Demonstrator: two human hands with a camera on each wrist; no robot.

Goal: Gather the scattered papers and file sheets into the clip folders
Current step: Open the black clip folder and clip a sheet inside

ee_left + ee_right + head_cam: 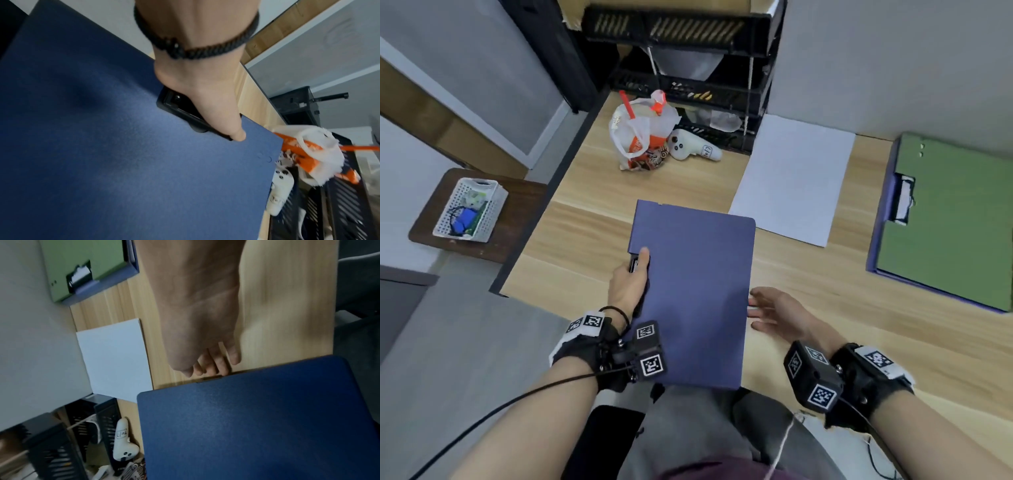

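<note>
Currently the left hand (627, 287) is gripping the closed blue folder (693, 294) at its black clip; the right hand (777, 313) is hovering beside, fingers (221, 365) relaxed; no legible writing.

A closed dark blue clip folder (693, 291) lies on the desk's near edge. Beyond it to the right lies a blank white sheet (792, 180) — farther right, a green folder (948, 222) lies atop another blue one.
</note>
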